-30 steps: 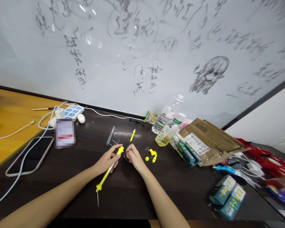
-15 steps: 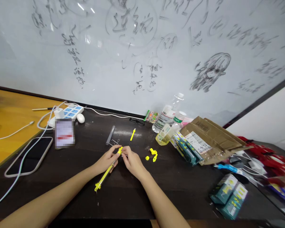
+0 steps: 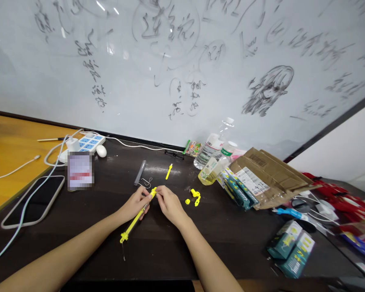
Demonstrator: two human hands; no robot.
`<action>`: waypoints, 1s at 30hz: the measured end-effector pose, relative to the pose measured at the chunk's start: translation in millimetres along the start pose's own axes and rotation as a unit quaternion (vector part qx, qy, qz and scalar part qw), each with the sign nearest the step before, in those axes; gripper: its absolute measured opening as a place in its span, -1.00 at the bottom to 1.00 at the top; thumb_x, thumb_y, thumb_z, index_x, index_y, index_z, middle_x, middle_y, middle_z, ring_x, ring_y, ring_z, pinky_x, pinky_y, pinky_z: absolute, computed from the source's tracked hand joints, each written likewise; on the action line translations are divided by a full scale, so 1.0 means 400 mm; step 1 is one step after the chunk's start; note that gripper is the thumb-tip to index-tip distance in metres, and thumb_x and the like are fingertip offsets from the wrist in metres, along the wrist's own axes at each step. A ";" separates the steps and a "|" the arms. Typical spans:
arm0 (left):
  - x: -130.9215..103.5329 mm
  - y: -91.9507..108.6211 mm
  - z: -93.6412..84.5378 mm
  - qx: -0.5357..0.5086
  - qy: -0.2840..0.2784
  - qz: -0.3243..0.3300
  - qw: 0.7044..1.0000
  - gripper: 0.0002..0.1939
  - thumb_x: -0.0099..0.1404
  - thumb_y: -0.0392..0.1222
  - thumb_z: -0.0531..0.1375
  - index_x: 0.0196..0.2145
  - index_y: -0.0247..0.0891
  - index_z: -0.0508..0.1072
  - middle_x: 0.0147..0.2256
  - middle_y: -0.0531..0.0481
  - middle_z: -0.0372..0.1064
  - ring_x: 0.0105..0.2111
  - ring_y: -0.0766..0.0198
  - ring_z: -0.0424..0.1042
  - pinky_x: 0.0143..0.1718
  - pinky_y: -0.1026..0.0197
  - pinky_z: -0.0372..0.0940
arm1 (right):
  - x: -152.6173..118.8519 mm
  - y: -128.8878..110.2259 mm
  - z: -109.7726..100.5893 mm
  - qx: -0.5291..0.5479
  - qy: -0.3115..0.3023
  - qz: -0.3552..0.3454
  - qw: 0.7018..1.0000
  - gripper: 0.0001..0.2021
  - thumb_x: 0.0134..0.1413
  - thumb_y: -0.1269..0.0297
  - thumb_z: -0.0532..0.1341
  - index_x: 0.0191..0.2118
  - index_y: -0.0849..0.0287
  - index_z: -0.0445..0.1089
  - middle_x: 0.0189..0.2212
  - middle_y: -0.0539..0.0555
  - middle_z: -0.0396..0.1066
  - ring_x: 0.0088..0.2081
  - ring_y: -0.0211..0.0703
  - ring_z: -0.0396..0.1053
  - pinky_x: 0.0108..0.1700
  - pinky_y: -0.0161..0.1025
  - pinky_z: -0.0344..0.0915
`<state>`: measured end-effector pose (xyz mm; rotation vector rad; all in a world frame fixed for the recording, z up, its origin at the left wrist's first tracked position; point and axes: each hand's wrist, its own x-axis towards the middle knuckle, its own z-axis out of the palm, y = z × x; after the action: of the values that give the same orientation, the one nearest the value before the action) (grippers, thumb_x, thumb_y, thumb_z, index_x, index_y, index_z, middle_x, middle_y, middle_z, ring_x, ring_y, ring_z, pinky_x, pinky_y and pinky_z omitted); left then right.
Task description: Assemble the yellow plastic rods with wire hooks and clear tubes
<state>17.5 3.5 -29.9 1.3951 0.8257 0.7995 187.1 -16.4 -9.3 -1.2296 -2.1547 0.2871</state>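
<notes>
My left hand (image 3: pixel 136 207) is closed around a slim yellow plastic rod assembly (image 3: pixel 134 222), slanting from lower left to upper right. Its lower end carries a cross-shaped yellow piece, and a thin wire (image 3: pixel 123 253) hangs below that. At the upper end, my right hand (image 3: pixel 170 205) has its fingers pinched together against the yellow tip; whatever lies between them is hidden. Just beyond the hands lie a clear grey tube (image 3: pixel 140 173), bent thin wires (image 3: pixel 147 183) and a small yellow stick (image 3: pixel 169 171). Right of my right hand are loose yellow plastic parts (image 3: pixel 196 196).
Bottles (image 3: pixel 211 168), green boxes (image 3: pixel 237 188) and a cardboard parcel (image 3: pixel 261 170) crowd the right, with two more green boxes (image 3: pixel 295 249) nearer. A phone (image 3: pixel 33 201), cables and a power strip (image 3: pixel 91 142) lie left. A whiteboard (image 3: pixel 124 93) rises behind the dark table.
The thin wire below the rod's lower end now shows more plainly and hangs lower. Both hands keep nearly the same place and grip; the whole view has shifted slightly.
</notes>
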 end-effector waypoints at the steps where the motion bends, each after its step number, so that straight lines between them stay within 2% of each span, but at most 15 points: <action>1: 0.000 -0.001 0.000 -0.001 -0.001 0.000 1.000 -0.65 0.21 0.13 0.08 -0.36 -0.17 0.05 -0.73 0.25 0.22 -0.85 0.42 0.14 -0.83 0.44 0.04 | 0.000 0.000 0.000 -0.006 -0.001 -0.001 1.000 -0.85 0.22 0.37 -0.08 -0.19 0.13 0.19 -0.27 0.10 0.35 -0.21 -0.14 0.33 -0.20 -0.24 0.24; 8: 0.001 -0.006 -0.003 0.009 -0.006 -0.010 1.000 -0.63 0.20 0.15 0.09 -0.36 -0.18 0.07 -0.73 0.25 0.22 -0.85 0.42 0.15 -0.83 0.44 0.03 | -0.001 -0.001 -0.005 -0.005 0.024 0.022 0.999 -0.84 0.12 0.43 -0.06 -0.24 0.14 0.21 -0.39 0.04 0.32 -0.34 -0.17 0.31 -0.30 -0.28 0.21; 13: 0.007 -0.012 -0.010 -0.012 -0.002 -0.003 1.000 -0.61 0.19 0.18 0.08 -0.36 -0.17 0.05 -0.72 0.24 0.24 -0.85 0.42 0.15 -0.84 0.44 0.02 | 0.000 -0.001 -0.008 0.026 0.036 0.006 0.999 -0.79 0.20 0.36 -0.07 -0.18 0.12 0.27 -0.29 0.08 0.38 -0.24 -0.16 0.35 -0.19 -0.26 0.23; 15: 0.010 -0.011 -0.012 -0.025 0.002 -0.007 1.000 -0.60 0.17 0.19 0.09 -0.36 -0.16 0.04 -0.72 0.24 0.24 -0.86 0.41 0.15 -0.84 0.44 0.00 | 0.000 0.000 -0.006 0.039 0.037 0.026 0.998 -0.75 0.23 0.33 -0.09 -0.08 0.10 0.25 -0.34 0.06 0.39 -0.30 -0.18 0.37 -0.22 -0.27 0.23; 18: 0.013 -0.009 -0.014 -0.039 0.003 -0.007 0.999 -0.58 0.15 0.20 0.09 -0.36 -0.16 0.03 -0.72 0.24 0.25 -0.86 0.41 0.15 -0.83 0.44 -0.01 | -0.001 0.001 -0.006 0.066 0.040 0.082 0.994 -0.73 0.25 0.28 -0.12 -0.01 0.10 0.18 -0.53 -0.04 0.31 -0.51 -0.23 0.32 -0.35 -0.31 0.21; 21: 0.016 -0.013 -0.015 -0.034 0.004 -0.003 0.999 -0.59 0.16 0.19 0.10 -0.36 -0.16 0.04 -0.72 0.24 0.25 -0.86 0.41 0.14 -0.83 0.44 -0.02 | 0.000 0.000 -0.011 0.076 0.054 0.095 0.991 -0.78 0.24 0.25 -0.12 -0.06 0.11 0.14 -0.49 -0.04 0.30 -0.47 -0.20 0.32 -0.35 -0.30 0.19; 24: 0.018 -0.019 -0.015 -0.029 0.009 -0.001 1.000 -0.62 0.17 0.17 0.09 -0.35 -0.16 0.06 -0.73 0.25 0.23 -0.87 0.42 0.12 -0.84 0.44 -0.03 | 0.003 -0.004 -0.021 0.071 0.018 0.091 0.993 -0.83 0.24 0.25 -0.11 -0.11 0.10 0.10 -0.42 -0.02 0.32 -0.42 -0.18 0.33 -0.34 -0.30 0.17; 27: 0.018 -0.018 -0.014 -0.032 0.020 -0.001 0.999 -0.66 0.18 0.12 0.09 -0.35 -0.16 0.06 -0.74 0.26 0.22 -0.87 0.42 0.12 -0.84 0.45 -0.03 | 0.004 -0.008 -0.031 0.034 -0.030 0.090 0.995 -0.87 0.23 0.25 -0.09 -0.19 0.08 0.13 -0.45 -0.05 0.30 -0.44 -0.19 0.32 -0.36 -0.32 0.12; 30: 0.016 -0.012 -0.012 -0.029 0.025 -0.007 0.999 -0.67 0.18 0.10 0.09 -0.35 -0.17 0.06 -0.74 0.27 0.22 -0.86 0.43 0.12 -0.84 0.45 -0.02 | 0.004 -0.012 -0.034 -0.012 -0.051 0.087 0.995 -0.88 0.23 0.25 -0.07 -0.25 0.07 0.15 -0.49 -0.06 0.30 -0.46 -0.20 0.31 -0.40 -0.35 0.06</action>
<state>16.5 11.3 -34.7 1.3205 0.8429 0.8437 191.8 -19.3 4.1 -1.4493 -2.1445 0.4072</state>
